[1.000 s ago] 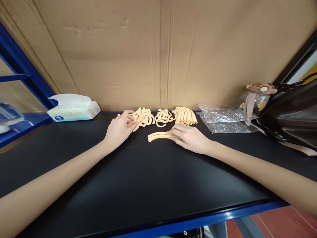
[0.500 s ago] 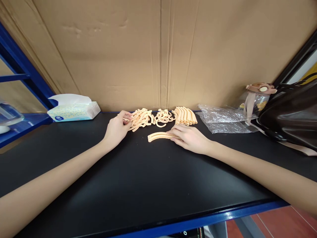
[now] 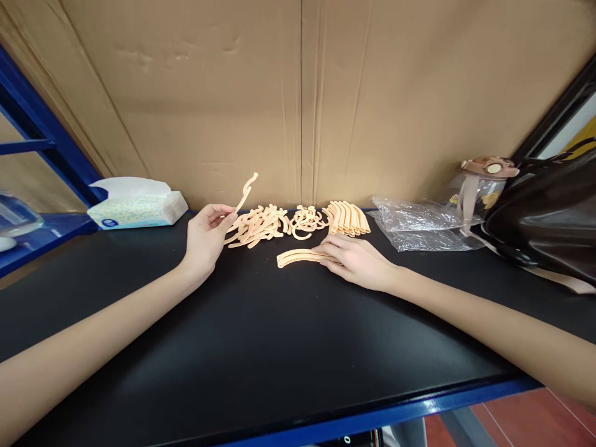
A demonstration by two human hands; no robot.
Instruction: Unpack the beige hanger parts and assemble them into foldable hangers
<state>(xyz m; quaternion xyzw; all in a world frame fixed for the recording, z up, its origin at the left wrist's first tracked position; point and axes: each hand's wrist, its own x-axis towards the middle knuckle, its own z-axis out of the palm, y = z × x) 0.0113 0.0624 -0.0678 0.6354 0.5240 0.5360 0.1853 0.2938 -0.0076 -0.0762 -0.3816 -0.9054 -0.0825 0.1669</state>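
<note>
Over black tabletop (image 3: 261,347), left hand (image 3: 205,239) pinches peach strip (image 3: 244,192), its length pointing up-right; right hand (image 3: 356,262) flat on curved pieces (image 3: 298,256).

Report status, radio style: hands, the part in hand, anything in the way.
Left hand pinching one peach strip, held above loose pile. Right hand flat on curved bar on black table. Hook heap, stacked bars behind.

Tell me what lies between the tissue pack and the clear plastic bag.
Head view: the left hand holding one peach piece, then a loose pile, a hook pile and a neat stack of such pieces.
</note>
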